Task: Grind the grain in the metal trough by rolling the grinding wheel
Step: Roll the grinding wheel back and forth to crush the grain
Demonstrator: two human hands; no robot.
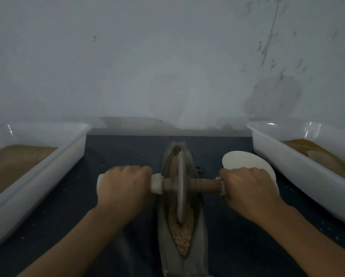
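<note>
A long metal trough [199, 232], shaped like a narrow boat, lies on a dark table [107, 152] and runs straight away from the person. The grain [184, 234] fills its groove, with a thick brown heap at the near end and a smaller part visible behind the wheel at the far end. The grinding wheel [180, 186], a thin grey disc, stands upright on its edge in the groove, about in the middle of the trough. A wooden axle [205, 185] passes through its centre, across the trough.

The left hand [123, 184] is closed around the left end of the axle, where a white wrapping [156, 183] covers the wood. The right hand [247, 186] is closed in the same way around the right end, and a little white wrapping shows at its inner edge. Both hands are knuckles up.

Beside the trough there are other things. A white plastic tub [67, 156] stands at the left and holds brown powder [11, 162]. A second white tub [287, 162] stands at the right, also with a brown material in it. A white round plate [245, 159] lies on the table between the trough and the right tub, and the right hand hides its near part. Behind the table is a pale wall [167, 56] with some dark marks.
</note>
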